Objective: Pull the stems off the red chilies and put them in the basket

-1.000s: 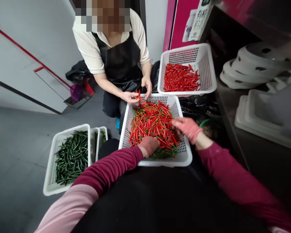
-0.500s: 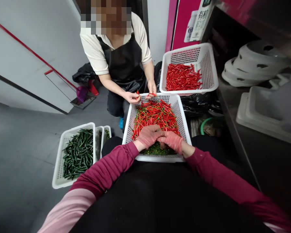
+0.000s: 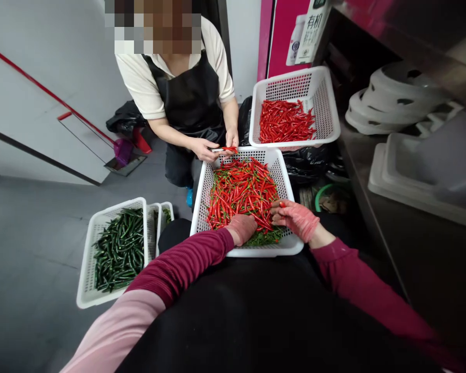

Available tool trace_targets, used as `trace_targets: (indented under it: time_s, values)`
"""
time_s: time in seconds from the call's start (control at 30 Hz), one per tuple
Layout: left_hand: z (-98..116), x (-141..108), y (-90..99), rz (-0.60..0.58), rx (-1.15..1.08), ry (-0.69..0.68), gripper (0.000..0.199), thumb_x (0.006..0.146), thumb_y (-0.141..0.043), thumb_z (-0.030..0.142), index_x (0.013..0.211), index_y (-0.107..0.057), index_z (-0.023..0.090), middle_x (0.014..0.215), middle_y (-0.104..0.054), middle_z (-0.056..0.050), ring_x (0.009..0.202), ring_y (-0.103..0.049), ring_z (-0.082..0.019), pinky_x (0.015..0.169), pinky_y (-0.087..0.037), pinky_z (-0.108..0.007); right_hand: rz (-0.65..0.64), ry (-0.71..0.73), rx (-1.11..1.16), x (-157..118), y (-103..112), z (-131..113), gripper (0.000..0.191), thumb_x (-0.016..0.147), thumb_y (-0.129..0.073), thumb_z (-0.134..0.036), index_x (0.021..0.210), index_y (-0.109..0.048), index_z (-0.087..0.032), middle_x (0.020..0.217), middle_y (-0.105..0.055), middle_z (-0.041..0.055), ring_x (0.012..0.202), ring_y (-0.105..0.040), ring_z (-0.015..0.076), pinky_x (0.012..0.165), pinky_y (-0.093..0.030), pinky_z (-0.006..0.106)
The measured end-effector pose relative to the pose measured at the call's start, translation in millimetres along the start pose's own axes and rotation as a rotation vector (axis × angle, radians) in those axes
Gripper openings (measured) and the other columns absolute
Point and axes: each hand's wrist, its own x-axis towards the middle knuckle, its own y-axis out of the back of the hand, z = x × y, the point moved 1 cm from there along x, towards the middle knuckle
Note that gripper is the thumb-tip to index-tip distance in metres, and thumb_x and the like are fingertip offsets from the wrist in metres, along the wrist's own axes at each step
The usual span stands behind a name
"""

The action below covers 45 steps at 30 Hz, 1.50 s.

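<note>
A white perforated basket [image 3: 196,223] stands in front of me, heaped with red chillies [image 3: 243,191] on green stems. Loose green stems [image 3: 266,238] lie along its near side. My left hand [image 3: 243,229], in a thin pinkish glove, is closed low against the pile; its fingertips are hidden, as is anything in them. Over the basket's right side, my gloved right hand [image 3: 298,218] has its fingers curled, and the red end of a chilli [image 3: 282,204] shows at thumb and forefinger.
Across the basket a co-worker in a black apron [image 3: 182,98] holds a red chilli in both hands [image 3: 217,147]. A basket of destemmed red chillies [image 3: 334,122] stands behind right. Dark green chillies [image 3: 120,251] fill another at left. A dark counter [image 3: 411,223] with grey plastic parts runs along the right.
My hands were together over the near pile and have parted: the right moved right to the basket's side, the left sank lower into the pile. The co-worker's hands came together. The view shifted slightly.
</note>
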Motion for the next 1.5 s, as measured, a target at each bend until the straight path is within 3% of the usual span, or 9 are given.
trace_targets:
  time_s: [0.17,0.4,0.5,0.63,0.8,0.97,1.1,1.27,1.5]
  values:
    - [-11,-23,17.0,0.102,-0.050,-0.065,0.026,0.084,-0.044,0.029,0.099,-0.062,0.019,0.101,-0.057,-0.011,0.081,-0.061,-0.024,0.062,-0.049,-0.032,0.047,0.134,-0.573,0,-9,23,0.015,0.060,-0.060,-0.025,0.073,-0.054,-0.018,0.070,-0.051,-0.0021,0.058,-0.048,0.0109,0.056,-0.042,0.025]
    - [-19,-47,35.5,0.116,-0.161,0.034,0.030,0.083,-0.041,0.036,0.090,-0.064,0.018,0.092,-0.061,-0.010,0.081,-0.061,-0.023,0.067,-0.046,-0.032,-0.235,0.194,-1.554,5,-45,32,0.029,0.079,-0.050,-0.044,0.084,-0.066,-0.021,0.085,-0.060,0.0054,0.073,-0.054,0.0164,0.062,-0.037,0.026]
    - [-23,-45,33.2,0.051,-0.299,0.292,0.034,0.084,-0.037,0.037,0.092,-0.065,0.018,0.086,-0.064,-0.009,0.080,-0.061,-0.021,0.067,-0.046,-0.029,-0.105,0.100,-1.470,5,-46,28,0.033,0.079,-0.047,-0.046,0.072,-0.066,-0.019,0.070,-0.060,0.0044,0.065,-0.053,0.0149,0.057,-0.036,0.025]
    - [-29,-47,28.7,-0.119,-0.283,0.303,0.039,0.078,-0.046,0.049,0.090,-0.067,0.018,0.087,-0.065,-0.010,0.082,-0.061,-0.024,0.069,-0.047,-0.034,-0.051,-0.030,-0.825,0,-26,17,0.028,0.073,-0.052,-0.042,0.071,-0.064,-0.017,0.057,-0.053,-0.0003,0.047,-0.042,0.0094,0.045,-0.034,0.023]
    - [-32,-25,21.4,0.094,-0.189,0.282,0.035,0.078,-0.052,0.041,0.098,-0.064,0.015,0.098,-0.059,-0.015,0.084,-0.061,-0.025,0.069,-0.047,-0.035,-0.119,-0.175,-0.034,-2,-7,8,0.026,0.069,-0.051,-0.030,0.089,-0.059,-0.016,0.048,-0.040,-0.0056,0.038,-0.034,0.0079,0.034,-0.024,0.018]
    - [-23,6,3.0,0.152,-0.077,0.137,0.025,0.074,-0.060,0.019,0.099,-0.063,0.015,0.101,-0.056,-0.015,0.090,-0.058,-0.024,0.073,-0.046,-0.035,-0.001,-0.184,0.157,4,-14,17,0.015,0.068,-0.057,-0.025,0.081,-0.057,-0.018,0.056,-0.051,-0.0018,0.050,-0.052,0.0115,0.051,-0.047,0.025]
    - [-23,2,2.0,0.213,-0.024,0.094,0.020,0.076,-0.057,0.019,0.094,-0.063,0.013,0.098,-0.057,-0.014,0.088,-0.058,-0.024,0.073,-0.045,-0.035,0.062,-0.052,-0.119,6,-19,22,0.024,0.066,-0.060,-0.028,0.087,-0.057,-0.019,0.059,-0.054,-0.0018,0.050,-0.051,0.0123,0.057,-0.049,0.031]
    - [-17,-26,14.2,0.334,-0.032,0.014,0.020,0.084,-0.043,0.022,0.093,-0.059,0.013,0.091,-0.060,-0.012,0.087,-0.058,-0.024,0.075,-0.042,-0.036,-0.043,0.235,-1.036,7,-31,23,0.025,0.068,-0.061,-0.037,0.087,-0.066,-0.022,0.079,-0.062,0.0020,0.071,-0.056,0.0169,0.068,-0.043,0.030]
    - [-18,-48,12.5,0.229,-0.364,0.075,0.036,0.084,-0.039,0.046,0.083,-0.061,0.018,0.073,-0.062,-0.005,0.072,-0.060,-0.019,0.063,-0.042,-0.027,-0.197,0.109,-1.330,6,-32,36,0.025,0.076,-0.053,-0.042,0.079,-0.065,-0.020,0.071,-0.061,0.0016,0.066,-0.055,0.0153,0.058,-0.038,0.024]
